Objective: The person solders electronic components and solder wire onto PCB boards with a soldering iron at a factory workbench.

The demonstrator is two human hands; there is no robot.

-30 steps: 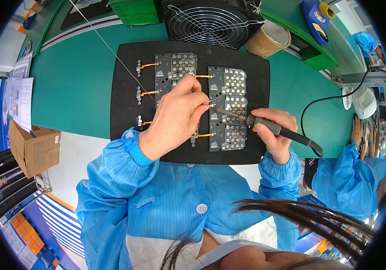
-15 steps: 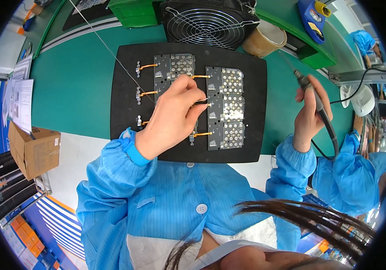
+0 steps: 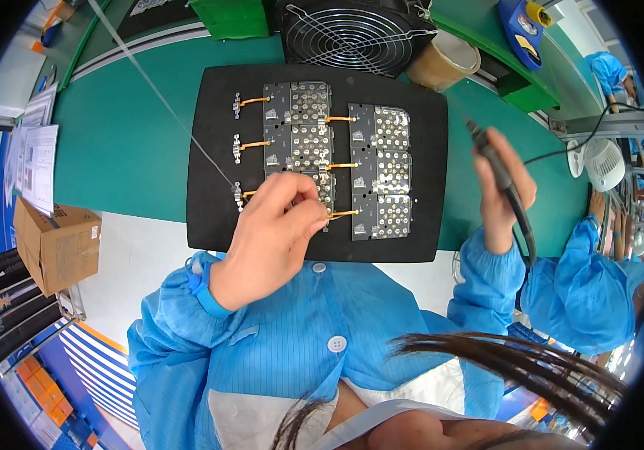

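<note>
My left hand (image 3: 269, 232) is closed in a pinch over the lower end of the left column of circuit boards (image 3: 299, 146). A thin grey solder wire (image 3: 163, 103) slants down from the upper left and passes under this hand; its end is hidden by the fingers. Short orange leads (image 3: 343, 165) link the left column to the right column of boards (image 3: 382, 172), which carry rows of round bright spots. In my right hand (image 3: 508, 195) is a soldering iron (image 3: 496, 166), raised right of the boards, tip up and to the left.
The boards lie on a black mat (image 3: 209, 172) on a green table (image 3: 119, 150). Behind stand a black fan (image 3: 355, 41) and a tan pot (image 3: 445, 64). A cardboard box (image 3: 59, 247) is at left. A co-worker's blue sleeve (image 3: 577, 300) shows at right.
My left hand has moved down and left from the middle lead to the lowest one, the wire shifting with it. My right hand has drawn a little left with the soldering iron.
</note>
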